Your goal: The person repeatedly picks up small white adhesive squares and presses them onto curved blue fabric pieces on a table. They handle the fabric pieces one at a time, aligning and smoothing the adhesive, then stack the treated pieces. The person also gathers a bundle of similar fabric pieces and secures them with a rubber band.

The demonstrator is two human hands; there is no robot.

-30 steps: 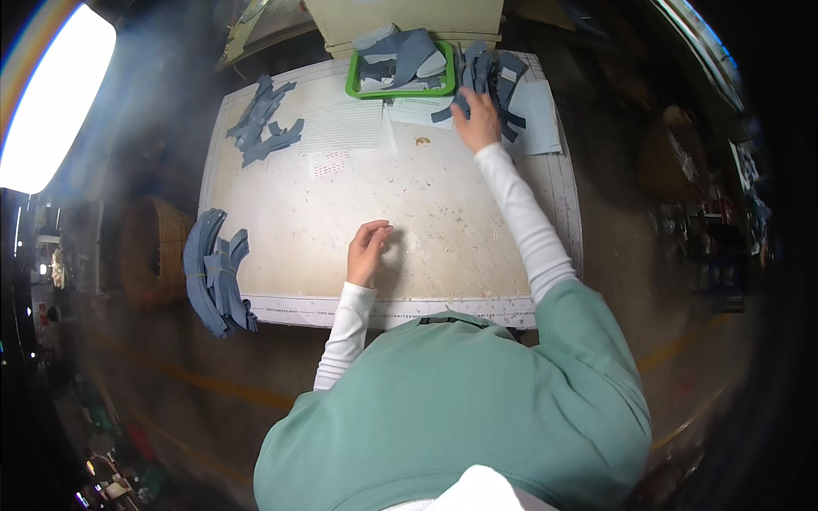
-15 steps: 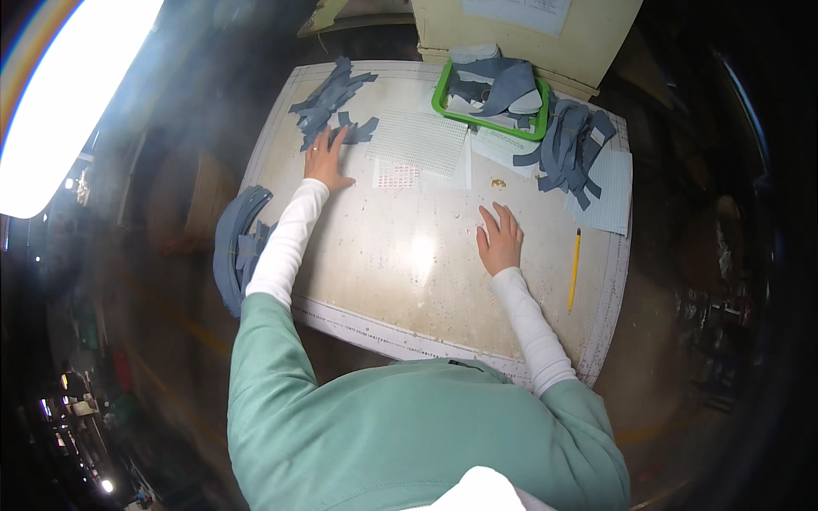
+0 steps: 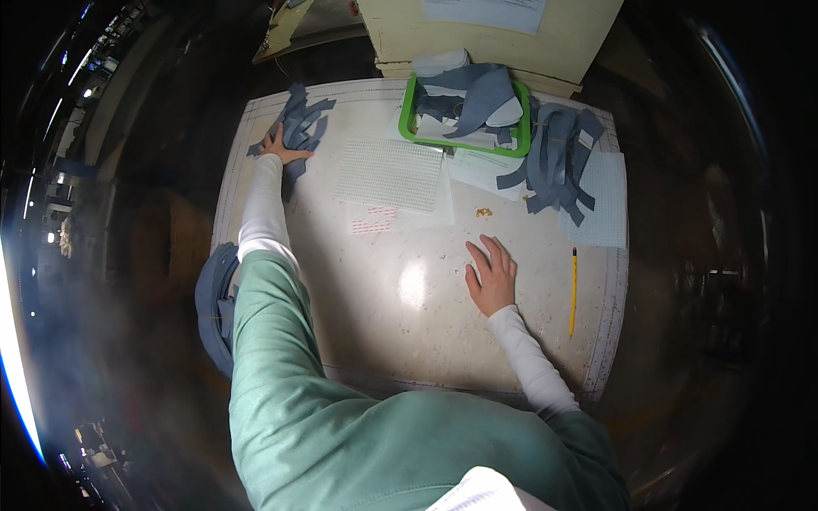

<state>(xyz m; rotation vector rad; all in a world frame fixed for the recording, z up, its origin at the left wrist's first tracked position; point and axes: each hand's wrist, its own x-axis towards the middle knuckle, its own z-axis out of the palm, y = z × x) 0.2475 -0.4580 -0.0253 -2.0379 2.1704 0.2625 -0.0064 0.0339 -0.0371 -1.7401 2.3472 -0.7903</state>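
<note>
My left hand (image 3: 279,150) reaches to the far left of the table, its thumb and fingers spread. It rests on the near side of a loose pile of blue-grey fabric strips (image 3: 298,119) and holds none that I can see; some fingertips are lost among the strips. Toward the table's right side, my right hand (image 3: 492,279) lies palm down on the white surface with fingers apart and nothing in it. A small golden-brown piece (image 3: 484,213) lies just beyond its fingertips.
A green tray (image 3: 464,145) of fabric pieces stands at the back, beside bundled blue-grey strips (image 3: 558,149). Printed sheets (image 3: 388,175) lie mid-table. A yellow pencil (image 3: 573,294) is on the right. Another strip bundle (image 3: 215,298) hangs over the left edge.
My left hand has moved farther out and left onto the strips, and the nearer strips now lie bunched against the pile. My right hand stays near the same spot. The view has shifted.
</note>
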